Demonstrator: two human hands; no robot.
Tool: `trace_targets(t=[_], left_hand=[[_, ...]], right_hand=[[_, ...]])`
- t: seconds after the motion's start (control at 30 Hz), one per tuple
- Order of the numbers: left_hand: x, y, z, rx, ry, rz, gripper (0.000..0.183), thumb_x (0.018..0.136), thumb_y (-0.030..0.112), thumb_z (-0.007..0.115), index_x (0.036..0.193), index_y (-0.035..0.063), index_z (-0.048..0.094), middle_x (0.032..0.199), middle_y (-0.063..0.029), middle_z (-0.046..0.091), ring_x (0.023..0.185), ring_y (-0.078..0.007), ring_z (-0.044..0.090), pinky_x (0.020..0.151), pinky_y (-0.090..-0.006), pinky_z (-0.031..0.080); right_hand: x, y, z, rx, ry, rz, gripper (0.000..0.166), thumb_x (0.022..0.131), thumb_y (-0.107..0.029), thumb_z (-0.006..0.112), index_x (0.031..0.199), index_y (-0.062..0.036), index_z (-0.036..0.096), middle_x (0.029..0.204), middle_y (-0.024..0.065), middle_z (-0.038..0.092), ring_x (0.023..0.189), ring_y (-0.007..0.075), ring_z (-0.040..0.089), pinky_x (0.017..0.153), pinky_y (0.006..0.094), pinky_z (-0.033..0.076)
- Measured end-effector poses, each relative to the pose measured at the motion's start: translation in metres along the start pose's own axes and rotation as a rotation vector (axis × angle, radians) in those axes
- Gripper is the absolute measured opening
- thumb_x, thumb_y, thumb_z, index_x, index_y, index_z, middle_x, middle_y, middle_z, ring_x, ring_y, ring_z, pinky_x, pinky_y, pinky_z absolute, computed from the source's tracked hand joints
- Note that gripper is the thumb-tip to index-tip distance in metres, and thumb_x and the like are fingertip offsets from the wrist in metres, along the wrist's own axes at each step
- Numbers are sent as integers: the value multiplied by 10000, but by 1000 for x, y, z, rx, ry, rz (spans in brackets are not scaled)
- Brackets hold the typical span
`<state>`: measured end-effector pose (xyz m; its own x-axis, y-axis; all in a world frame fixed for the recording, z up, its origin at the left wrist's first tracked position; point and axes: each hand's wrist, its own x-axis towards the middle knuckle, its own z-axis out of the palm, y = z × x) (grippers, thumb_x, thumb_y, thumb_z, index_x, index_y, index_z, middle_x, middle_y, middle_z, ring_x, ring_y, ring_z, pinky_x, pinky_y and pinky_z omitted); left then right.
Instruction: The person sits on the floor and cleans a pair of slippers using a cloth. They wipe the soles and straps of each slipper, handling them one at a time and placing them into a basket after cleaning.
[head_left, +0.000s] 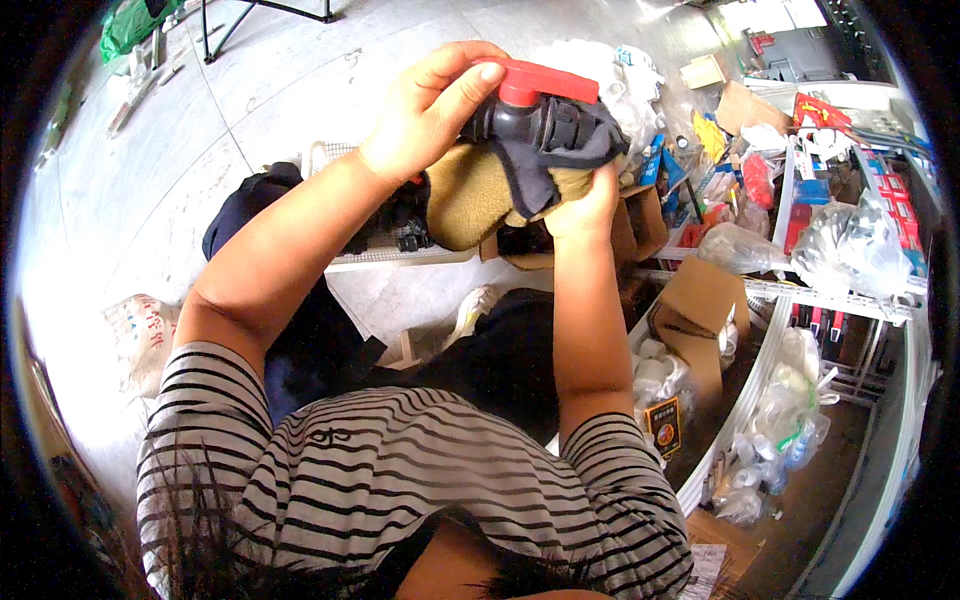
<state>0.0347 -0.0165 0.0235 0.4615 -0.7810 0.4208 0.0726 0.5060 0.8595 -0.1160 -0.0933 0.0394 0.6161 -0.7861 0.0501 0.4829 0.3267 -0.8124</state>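
A black plastic ball valve (517, 121) with a red lever handle (551, 80) is raised in front of me between both hands. My left hand (439, 105) grips its left end, thumb and fingers at the near end of the red handle. Around the valve's right end and underside lies a tan cloth with dark grey edging (469, 196). My right hand (589, 202) holds that cloth from below against the valve, and its fingers are mostly hidden behind the fabric.
Below the valve stands a white plastic basket (409, 259) with black fittings (412, 236). An open cardboard box (637, 221) is beside it. White metal shelving (757, 375) on my right carries plastic bags (851, 244) and boxes. A woven sack (142, 334) sits on the floor at left.
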Motion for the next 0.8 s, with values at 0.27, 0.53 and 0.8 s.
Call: trace_targets(t=[0.27, 0.53, 0.8], left_hand=[[-11, -3, 14, 358, 133, 114, 198, 841, 183, 570, 957, 23, 576, 823, -119, 600, 752, -179, 588, 684, -281, 466], [-20, -21, 25, 180, 152, 45, 214, 871, 179, 535, 993, 15, 474, 844, -80, 570, 758, -143, 550, 651, -279, 463], [-7, -20, 26, -395, 253, -367, 185, 909, 233, 463, 948, 53, 484, 848, -15, 526, 774, -90, 490, 715, -235, 412]], right_hand=[[-4, 26, 8, -661, 80, -406, 735, 630, -145, 763, 1176, -53, 280, 1079, 72, 454, 981, 174, 478, 858, 314, 407], [16, 22, 1, -336, 334, -338, 251, 870, -192, 501, 1050, -17, 488, 935, 54, 569, 813, 167, 564, 737, 313, 476], [9, -2, 10, 179, -73, 166, 377, 842, -319, 501, 1101, -45, 489, 1048, 75, 538, 1004, 212, 508, 894, 376, 405]])
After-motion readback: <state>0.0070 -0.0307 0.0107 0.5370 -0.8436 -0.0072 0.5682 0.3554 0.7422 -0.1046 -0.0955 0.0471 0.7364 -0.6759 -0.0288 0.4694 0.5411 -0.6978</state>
